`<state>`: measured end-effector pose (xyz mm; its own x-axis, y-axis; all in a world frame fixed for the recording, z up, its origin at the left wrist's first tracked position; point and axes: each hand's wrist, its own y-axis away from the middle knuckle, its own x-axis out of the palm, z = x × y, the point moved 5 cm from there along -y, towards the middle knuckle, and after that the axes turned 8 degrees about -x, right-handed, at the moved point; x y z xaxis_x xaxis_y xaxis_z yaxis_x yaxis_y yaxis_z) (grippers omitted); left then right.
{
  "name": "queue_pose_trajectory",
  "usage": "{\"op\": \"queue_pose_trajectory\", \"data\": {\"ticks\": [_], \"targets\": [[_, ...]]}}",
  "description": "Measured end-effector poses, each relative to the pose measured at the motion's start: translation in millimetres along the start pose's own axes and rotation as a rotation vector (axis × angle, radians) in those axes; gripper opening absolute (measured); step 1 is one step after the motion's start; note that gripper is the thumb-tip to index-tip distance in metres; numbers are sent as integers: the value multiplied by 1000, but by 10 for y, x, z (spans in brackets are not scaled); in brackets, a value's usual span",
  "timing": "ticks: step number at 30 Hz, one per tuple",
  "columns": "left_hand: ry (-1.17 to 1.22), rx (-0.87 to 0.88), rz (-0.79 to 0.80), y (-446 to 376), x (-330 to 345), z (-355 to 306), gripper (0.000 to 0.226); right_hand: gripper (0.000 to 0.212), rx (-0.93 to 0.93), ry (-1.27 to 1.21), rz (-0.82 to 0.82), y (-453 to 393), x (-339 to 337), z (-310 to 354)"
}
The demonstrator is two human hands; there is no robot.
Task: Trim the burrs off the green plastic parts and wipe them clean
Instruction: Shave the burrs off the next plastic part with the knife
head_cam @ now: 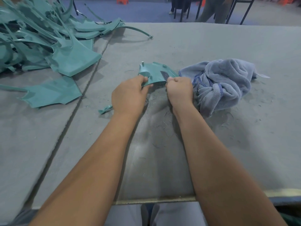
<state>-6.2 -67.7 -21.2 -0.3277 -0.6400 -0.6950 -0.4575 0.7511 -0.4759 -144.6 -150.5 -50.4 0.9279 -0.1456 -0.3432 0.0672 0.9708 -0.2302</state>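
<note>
A small green plastic part point(155, 72) with short pegs is held just above the grey table point(211, 43), inner side up. My left hand point(129, 95) pinches its near left corner between thumb and fingers. My right hand point(180, 90) is curled in a fist round a small dark blade point(164, 75), whose flat tip lies against the part's near right edge. A crumpled blue towel point(223, 84) lies right beside my right hand, touching its knuckles.
A big heap of green plastic parts point(40, 39) fills the far left of the table. One flat green part point(52, 92) and a small green offcut point(105, 109) lie nearer. Fine shavings litter the surface. A seam point(78, 101) runs diagonally across it. Chair legs and a person stand beyond.
</note>
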Motion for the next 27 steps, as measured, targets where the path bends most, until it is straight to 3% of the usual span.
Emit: {"op": "queue_pose_trajectory", "data": {"ticks": [2,6,8,11,15,20,27], "targets": [[33,-28,-10,-3,-10,3,29,40,-18,-39,-2,7,-10,18],[65,-40,-52,-13,-69,31,30,36,84,-457,-90,29,-150,37],[72,-38,-72,-16,-109,19,29,27,75,-551,-114,73,-190,114],[-3,-6,-95,-50,-185,30,27,21,-31,-513,-64,145,-178,244],[-124,-48,-96,-86,-266,109,27,22,-141,-264,-29,172,-153,271],[-123,-54,-72,-79,-243,109,28,38,2,-298,12,147,-113,195],[-164,-44,-62,-89,-214,112,31,30,134,-383,10,91,-169,165]]}}
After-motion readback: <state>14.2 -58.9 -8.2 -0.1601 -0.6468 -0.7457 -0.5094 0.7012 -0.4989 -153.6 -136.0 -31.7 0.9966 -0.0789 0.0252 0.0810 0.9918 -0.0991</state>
